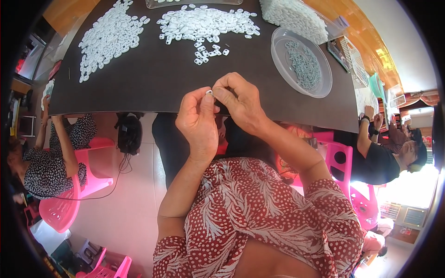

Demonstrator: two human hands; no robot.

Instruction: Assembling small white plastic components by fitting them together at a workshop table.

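Note:
Over the table's near edge, my left hand (198, 121) pinches a small white plastic piece (209, 92) between thumb and fingers. Right beside it, my right hand (242, 101) is closed in a pinch at that piece; whatever its fingertips hold is too small to name. Two heaps of similar white oval pieces lie farther off, a left heap (111, 37) and a middle heap (206, 23). Several loose pieces (208, 53) lie between the middle heap and me. To the right stands a round clear plastic dish (279, 59) with many small grey metal parts (306, 67).
A clear box of white pieces (296, 21) stands at the back right, beside a white perforated basket (354, 60). A clear tray (194, 4) sits at the far edge. People sit at left (51, 157) and right (378, 160), near pink chairs (76, 185).

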